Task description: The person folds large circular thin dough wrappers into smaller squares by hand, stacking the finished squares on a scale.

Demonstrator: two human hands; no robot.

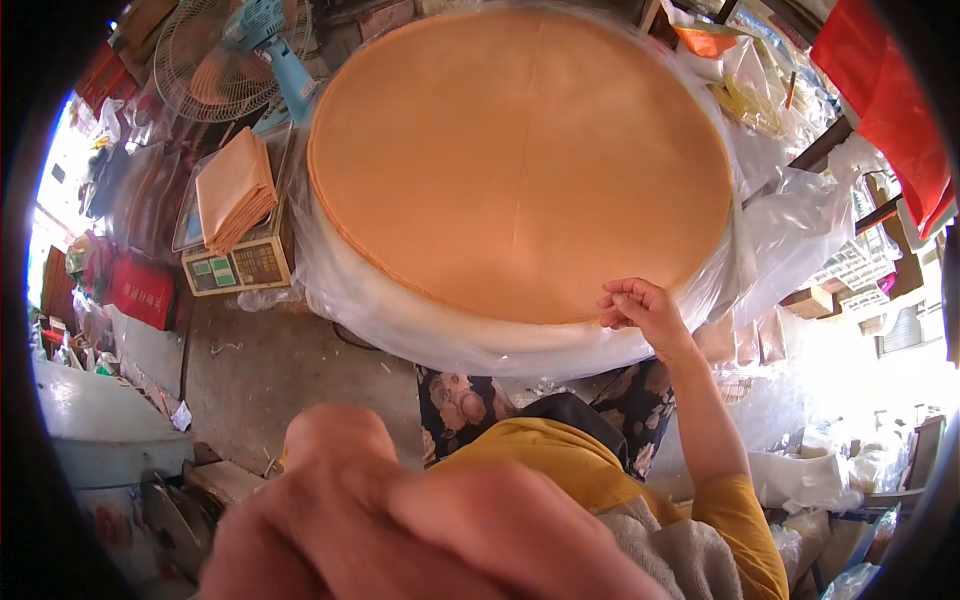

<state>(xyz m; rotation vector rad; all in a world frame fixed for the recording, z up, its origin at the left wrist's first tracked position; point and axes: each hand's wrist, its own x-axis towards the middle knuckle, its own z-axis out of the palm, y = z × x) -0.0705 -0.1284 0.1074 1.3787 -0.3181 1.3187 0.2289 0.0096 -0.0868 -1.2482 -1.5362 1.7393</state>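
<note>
A large stack of round, thin orange sheets (520, 170) lies in front of me, with a faint crease running across its top. Clear plastic wrap (400, 330) covers the pale base under the stack and spreads around its rim. My right hand (645, 308) is over the near right edge of the sheets, its fingers loosely bent and apart, with nothing visible in them. Whether it touches the top sheet I cannot tell. Very close to the camera and blurred, my left hand (350, 510) fills the lower middle; its fingers are too smeared to read.
Left of the stack, folded orange sheets (235, 190) rest on a weighing scale (235, 268). Behind it stands a blue fan (262, 30) with a wire guard. Plastic bags (800, 215) crowd the right side, below a hanging red sheet (885, 100). A red box (142, 290) sits at far left.
</note>
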